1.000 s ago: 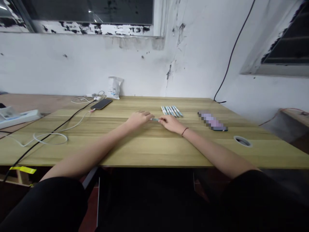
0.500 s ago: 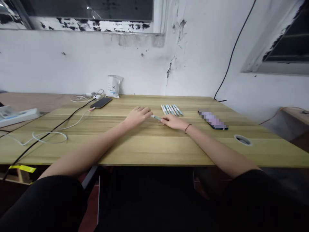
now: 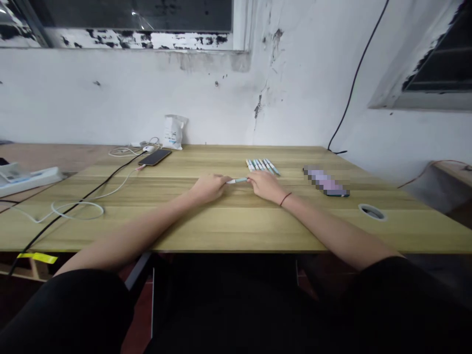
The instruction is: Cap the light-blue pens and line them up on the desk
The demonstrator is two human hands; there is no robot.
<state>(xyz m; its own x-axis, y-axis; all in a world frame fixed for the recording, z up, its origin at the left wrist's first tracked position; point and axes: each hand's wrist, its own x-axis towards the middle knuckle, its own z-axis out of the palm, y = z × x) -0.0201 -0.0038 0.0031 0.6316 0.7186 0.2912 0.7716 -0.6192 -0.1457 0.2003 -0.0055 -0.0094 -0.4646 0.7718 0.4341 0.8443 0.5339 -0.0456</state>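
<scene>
A scuffed white wall (image 3: 313,88) fills the upper part of the frame, with stains and a crack near the middle. Below it, a wood-grain desk (image 3: 236,226) spans the centre. A dark-paned window (image 3: 140,14) with peeling edges sits at upper left, and a second, slanted window (image 3: 446,59) at upper right. A black cable (image 3: 354,78) runs down the wall at right; a black cord (image 3: 88,195) crosses the desk at left, near a white power strip (image 3: 33,181) at the left edge.

The left hand (image 3: 211,188) and right hand (image 3: 264,186) are near each other at the centre but apart, fingers closed on opposite ends of one marker pen. Right of them lies a flat, dark-edged slab (image 3: 326,181), its face pixelated. At left of centre, a dark smartphone (image 3: 155,157) lies near an upright white plastic pouch (image 3: 173,132). Just beyond the right hand, a row of slim marker pens (image 3: 262,165) lies side by side. A white-rimmed cable grommet (image 3: 383,216) is at right.

The held marker pen (image 3: 240,180), white towards the left and pale teal towards the right, bridges the hands; whether it touches the desk cannot be told. A thin, dark-red wristband (image 3: 285,198) circles the right wrist.
</scene>
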